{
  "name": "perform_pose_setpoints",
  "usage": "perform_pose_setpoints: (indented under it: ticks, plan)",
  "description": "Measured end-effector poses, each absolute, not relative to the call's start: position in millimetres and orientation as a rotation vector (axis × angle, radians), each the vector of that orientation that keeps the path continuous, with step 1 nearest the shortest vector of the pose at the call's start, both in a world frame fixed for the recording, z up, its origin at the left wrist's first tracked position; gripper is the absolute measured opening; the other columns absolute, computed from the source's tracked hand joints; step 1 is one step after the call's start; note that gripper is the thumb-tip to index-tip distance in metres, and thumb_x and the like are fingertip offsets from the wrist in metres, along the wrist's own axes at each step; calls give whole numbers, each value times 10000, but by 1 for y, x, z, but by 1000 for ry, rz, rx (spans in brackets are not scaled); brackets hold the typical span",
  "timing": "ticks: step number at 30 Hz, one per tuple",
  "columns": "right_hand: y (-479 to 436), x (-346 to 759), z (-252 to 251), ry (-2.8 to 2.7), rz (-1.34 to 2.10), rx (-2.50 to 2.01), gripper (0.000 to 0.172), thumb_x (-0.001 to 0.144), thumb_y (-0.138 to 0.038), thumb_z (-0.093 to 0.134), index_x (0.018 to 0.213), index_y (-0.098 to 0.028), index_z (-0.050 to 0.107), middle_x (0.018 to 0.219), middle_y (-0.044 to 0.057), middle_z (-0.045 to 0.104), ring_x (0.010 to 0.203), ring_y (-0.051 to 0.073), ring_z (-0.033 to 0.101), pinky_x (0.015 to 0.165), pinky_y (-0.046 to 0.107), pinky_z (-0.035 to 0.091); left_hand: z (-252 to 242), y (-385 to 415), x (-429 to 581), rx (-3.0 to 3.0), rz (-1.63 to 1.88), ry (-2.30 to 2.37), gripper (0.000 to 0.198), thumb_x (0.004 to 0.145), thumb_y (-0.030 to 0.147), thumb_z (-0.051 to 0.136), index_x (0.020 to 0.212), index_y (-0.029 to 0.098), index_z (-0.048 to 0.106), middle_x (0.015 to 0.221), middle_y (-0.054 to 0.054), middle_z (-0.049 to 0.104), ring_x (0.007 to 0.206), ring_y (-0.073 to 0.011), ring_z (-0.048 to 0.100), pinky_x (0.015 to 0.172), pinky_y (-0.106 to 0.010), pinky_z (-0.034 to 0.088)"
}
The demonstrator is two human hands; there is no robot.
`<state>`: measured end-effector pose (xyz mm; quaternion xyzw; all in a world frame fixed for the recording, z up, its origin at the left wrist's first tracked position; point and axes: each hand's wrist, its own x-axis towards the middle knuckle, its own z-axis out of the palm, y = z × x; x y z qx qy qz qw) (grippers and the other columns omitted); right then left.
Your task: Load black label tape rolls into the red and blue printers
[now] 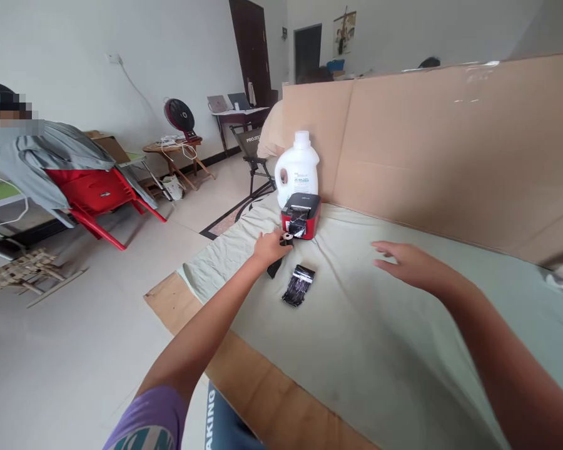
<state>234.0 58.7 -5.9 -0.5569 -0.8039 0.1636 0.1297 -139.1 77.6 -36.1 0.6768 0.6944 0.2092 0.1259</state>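
White jug [299, 164] (contents hidden) behind red-black device [313, 221], roll [288, 237] in left fingers [283, 250].

Indoor light is diffuse and moderate, its source out of view. The left wall [60, 47] reads bright; the cardboard panel [431, 144] darkens towards its lower right. Soft shadow lies on the green cloth [380, 337] below the right hand [406, 262]. Glare marks the glossy black strip [299, 286]. Wide-angle distortion tilts the dark brown door [252, 47]. Pixelation covers a person's head [7, 109]. Fine lettering on the white jug [299, 164] is illegible.
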Motion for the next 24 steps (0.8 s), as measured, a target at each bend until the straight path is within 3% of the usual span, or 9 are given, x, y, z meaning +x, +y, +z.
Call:
perform_pose_setpoints:
  ticks: [2,4,8,11,15,19,24]
  plan:
    - [11,283,-7,-2291,313,-1747,528,880,-526,492,1328,-267,599,1305,87,661,1152,322,634,936,465,499,-38,75,-132,2134,547,2066,412,807,363,647,1204,257,634,1179,-67,718,1243,-293,577,1211,-561,125]
    - [-39,327,-11,-2150,234,-1917,472,854,-543,506,1224,-287,649,1160,98,721,987,312,684,833,450,515,-36,73,-128,2196,567,2097,340,824,348,631,1148,250,668,1178,-79,717,1327,-314,505,1204,-621,36]
    - [-126,392,-14,-1735,126,-2103,347,794,-543,556,1051,-341,671,1087,91,729,744,276,676,751,424,489,-31,59,-131,2276,641,2127,262,823,377,639,1029,226,700,1064,-82,742,1260,-327,547,1181,-669,57]
    - [-160,424,-11,-1455,70,-2251,306,779,-457,578,1026,-299,665,1069,81,724,660,230,627,773,387,461,-34,43,-138,2295,725,2110,243,840,411,631,973,216,691,1037,-72,737,1181,-319,580,1178,-669,79]
    - [-154,460,-12,-1249,-158,-2401,378,859,-372,526,1158,-172,638,1111,141,686,891,235,611,849,338,391,-43,34,-142,2287,643,2094,383,838,381,633,1191,233,643,1017,-49,732,1216,-303,556,1188,-609,177]
    - [-113,490,-19,-1123,-212,-2576,639,925,-493,464,1399,-64,463,1306,258,555,1215,313,468,897,373,318,-46,35,-144,2330,533,2143,402,861,383,583,1230,239,652,1166,-75,695,1294,-317,490,1176,-637,173]
    - [-65,514,-26,-997,119,-2789,850,869,-617,538,1463,-38,353,1287,320,499,1192,363,486,800,403,327,-35,22,-133,2408,441,2216,425,864,312,525,1262,219,645,1395,-137,568,1409,-412,320,1138,-718,135]
